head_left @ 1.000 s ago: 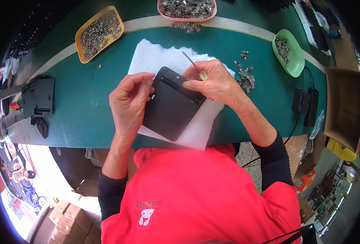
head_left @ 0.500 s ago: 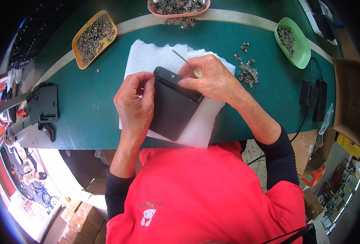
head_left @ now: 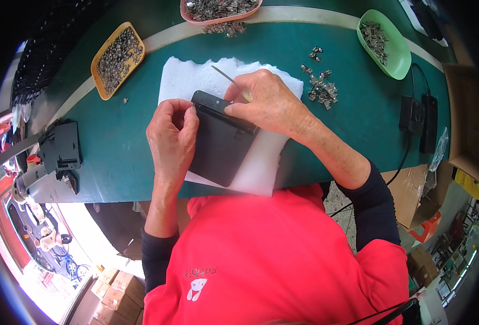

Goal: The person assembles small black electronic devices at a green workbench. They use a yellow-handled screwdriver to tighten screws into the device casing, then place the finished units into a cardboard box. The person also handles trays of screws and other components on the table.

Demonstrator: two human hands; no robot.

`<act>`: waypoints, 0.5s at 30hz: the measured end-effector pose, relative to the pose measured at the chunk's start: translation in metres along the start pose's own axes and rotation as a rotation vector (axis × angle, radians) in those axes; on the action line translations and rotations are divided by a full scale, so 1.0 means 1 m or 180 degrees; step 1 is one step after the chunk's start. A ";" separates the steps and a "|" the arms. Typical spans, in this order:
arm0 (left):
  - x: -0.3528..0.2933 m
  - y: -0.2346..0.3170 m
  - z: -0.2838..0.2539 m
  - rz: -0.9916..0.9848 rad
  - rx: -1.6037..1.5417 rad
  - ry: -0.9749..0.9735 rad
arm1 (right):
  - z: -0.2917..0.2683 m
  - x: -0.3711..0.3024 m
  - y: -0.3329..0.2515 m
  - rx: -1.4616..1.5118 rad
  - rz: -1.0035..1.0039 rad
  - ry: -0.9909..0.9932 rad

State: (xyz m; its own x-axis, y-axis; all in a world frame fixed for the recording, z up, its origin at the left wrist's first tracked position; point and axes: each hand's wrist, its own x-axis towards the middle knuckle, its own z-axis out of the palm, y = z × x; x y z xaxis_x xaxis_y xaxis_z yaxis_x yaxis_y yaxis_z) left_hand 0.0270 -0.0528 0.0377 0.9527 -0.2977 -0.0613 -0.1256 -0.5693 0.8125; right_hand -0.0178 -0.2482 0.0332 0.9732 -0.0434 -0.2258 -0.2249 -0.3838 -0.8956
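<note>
A flat dark grey plastic casing (head_left: 217, 154) with a slotted black strip near its far end lies tilted on a white foam sheet (head_left: 181, 78). My left hand (head_left: 170, 135) is closed in a pinch at the casing's far left corner; anything between the fingertips is too small to make out. My right hand (head_left: 274, 103) is closed around a thin metal tool (head_left: 223, 73) with a yellowish handle, its shaft pointing away to the far left. That hand's thumb rests by the black strip, and its curled fingers hide most of the handle.
A yellow tray (head_left: 138, 58), a pink tray (head_left: 258, 7) and a green tray (head_left: 399, 59) hold small metal parts. Loose metal clips (head_left: 323, 91) lie right of the foam. Black adapters (head_left: 428, 124) with cables sit at the right edge, another dark casing (head_left: 60, 146) at the left.
The whole view has shifted slightly, so the table things sit a little further left. Both hands keep their places at the casing, with the tool still in the right hand.
</note>
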 end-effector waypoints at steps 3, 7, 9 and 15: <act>-0.002 -0.001 -0.001 0.0211 0.0130 0.0022 | -0.001 -0.001 0.000 0.0030 0.0028 -0.0005; -0.003 0.002 0.004 0.0650 0.0588 0.0107 | -0.001 -0.001 0.000 -0.0015 -0.0015 -0.0018; -0.005 0.000 0.008 0.0808 0.0753 0.0234 | -0.001 -0.001 -0.002 0.0012 0.0018 -0.0033; -0.005 0.004 0.014 0.0881 0.1280 0.0270 | -0.001 -0.002 0.000 0.0002 -0.0020 -0.0027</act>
State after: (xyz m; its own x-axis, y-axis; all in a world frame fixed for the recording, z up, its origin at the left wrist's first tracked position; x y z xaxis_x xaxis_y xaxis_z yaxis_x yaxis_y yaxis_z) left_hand 0.0180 -0.0649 0.0333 0.8856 -0.4255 0.1863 -0.4580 -0.7332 0.5026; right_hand -0.0194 -0.2487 0.0340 0.9742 -0.0330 -0.2234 -0.2188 -0.3834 -0.8973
